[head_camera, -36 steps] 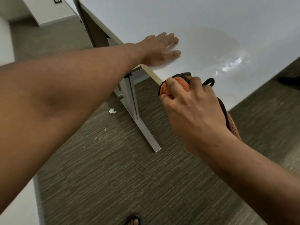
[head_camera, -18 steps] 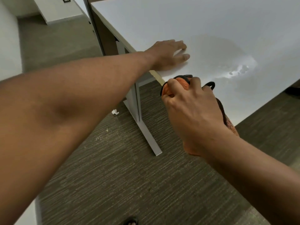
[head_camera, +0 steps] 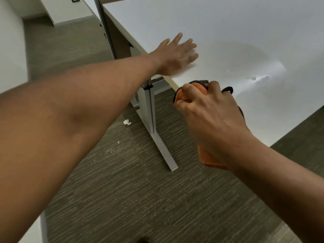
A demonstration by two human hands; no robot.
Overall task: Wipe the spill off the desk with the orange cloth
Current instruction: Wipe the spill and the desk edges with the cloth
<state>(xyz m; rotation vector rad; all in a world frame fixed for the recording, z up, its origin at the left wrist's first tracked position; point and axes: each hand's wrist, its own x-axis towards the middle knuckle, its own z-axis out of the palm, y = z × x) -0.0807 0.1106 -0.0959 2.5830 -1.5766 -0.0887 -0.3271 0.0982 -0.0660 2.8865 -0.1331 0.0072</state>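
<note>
My right hand (head_camera: 210, 118) grips a bunched orange cloth (head_camera: 198, 88) with a black hem, held at the near edge of the white desk (head_camera: 228, 23). Part of the cloth hangs below my wrist. The spill (head_camera: 261, 79) glistens as small clear puddles on the desk, just right of and beyond the cloth, apart from it. My left hand (head_camera: 177, 55) lies flat with straight fingers on the desk near its left edge, left of the spill.
A grey desk leg (head_camera: 154, 120) with a long foot stands on the striped dark carpet (head_camera: 122, 199) under the desk's left side. A small white scrap (head_camera: 127, 122) lies on the floor beside it. White cabinets stand at the far left.
My left hand's fingers have straightened and spread flat on the desk. My right hand with the cloth has stayed at the desk edge. The view has shifted slightly.
</note>
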